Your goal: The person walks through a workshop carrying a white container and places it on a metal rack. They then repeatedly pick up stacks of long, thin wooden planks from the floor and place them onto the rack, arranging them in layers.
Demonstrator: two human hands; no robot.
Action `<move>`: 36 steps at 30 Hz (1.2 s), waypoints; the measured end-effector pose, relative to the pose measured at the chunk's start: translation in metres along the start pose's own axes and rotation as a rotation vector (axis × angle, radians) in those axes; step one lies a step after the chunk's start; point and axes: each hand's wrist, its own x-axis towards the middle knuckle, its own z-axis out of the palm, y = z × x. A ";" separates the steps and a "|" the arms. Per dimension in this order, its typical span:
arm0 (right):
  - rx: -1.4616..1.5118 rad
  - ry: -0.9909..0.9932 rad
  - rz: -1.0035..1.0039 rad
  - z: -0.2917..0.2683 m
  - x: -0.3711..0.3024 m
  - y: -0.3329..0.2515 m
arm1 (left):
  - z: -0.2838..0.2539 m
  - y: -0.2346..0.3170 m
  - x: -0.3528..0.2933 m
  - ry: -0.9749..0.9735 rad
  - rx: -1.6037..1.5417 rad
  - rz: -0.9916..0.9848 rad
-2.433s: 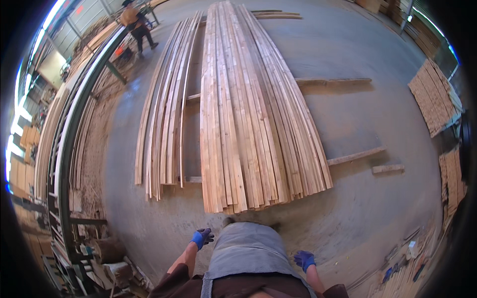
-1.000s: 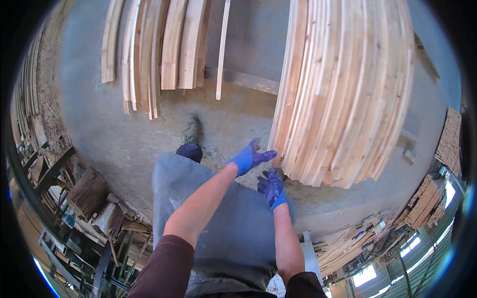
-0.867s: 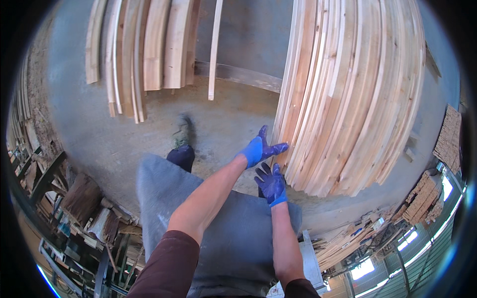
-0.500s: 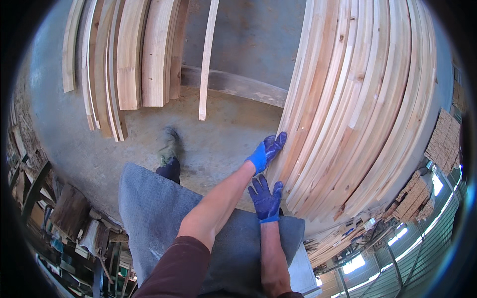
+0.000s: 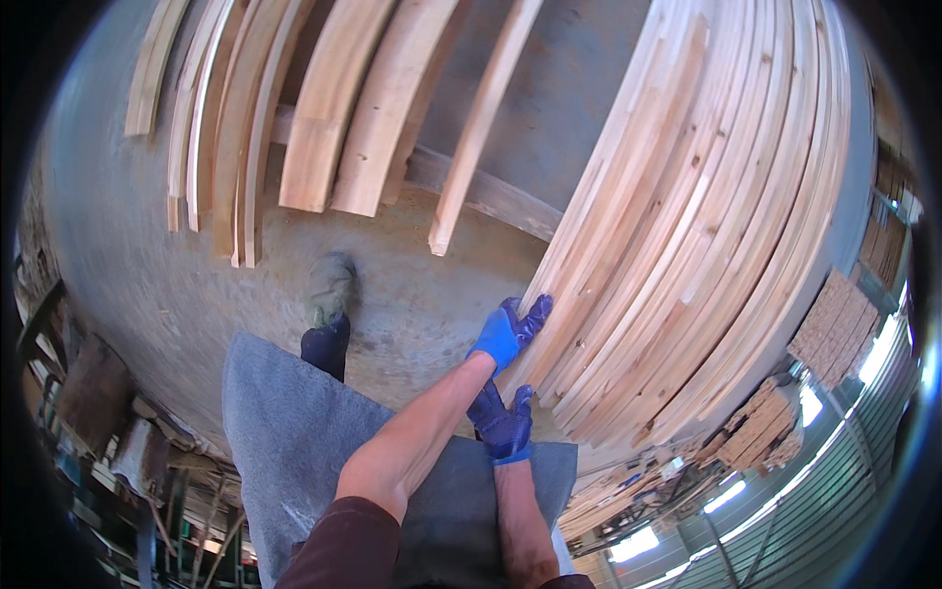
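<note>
A long pale wooden board (image 5: 574, 285) lies at the left side of a wide row of boards (image 5: 687, 255). My left hand (image 5: 515, 329), in a blue and purple glove, is closed on the board's left edge with its thumb over the top face. Just nearer to me, my right hand (image 5: 503, 422), in a matching glove, holds round the board's near end, thumb on one side and fingers on the other. Those fingers are partly hidden behind my left wrist.
One narrow strip (image 5: 481, 137) sticks out alone between the row and thicker boards (image 5: 368, 118) at the left. A cross beam (image 5: 500, 201) runs beneath. A grey apron (image 5: 294, 432) hangs over my legs; my boot (image 5: 334, 285) stands on the concrete floor. Timber stacks (image 5: 834, 329) stand at right.
The spread fingers of my right hand have closed in at the board's near end. My left hand keeps its hold on the edge. The whole view has shifted and turned slightly.
</note>
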 end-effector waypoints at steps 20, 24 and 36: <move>0.107 0.014 0.057 0.060 -0.071 0.018 | -0.023 0.023 -0.053 -0.045 -0.033 0.050; 0.051 0.037 0.060 0.055 -0.070 0.018 | -0.028 0.026 -0.055 -0.059 -0.058 0.021; 0.027 -0.011 0.058 0.031 -0.041 0.021 | -0.024 -0.005 -0.028 -0.025 -0.040 0.085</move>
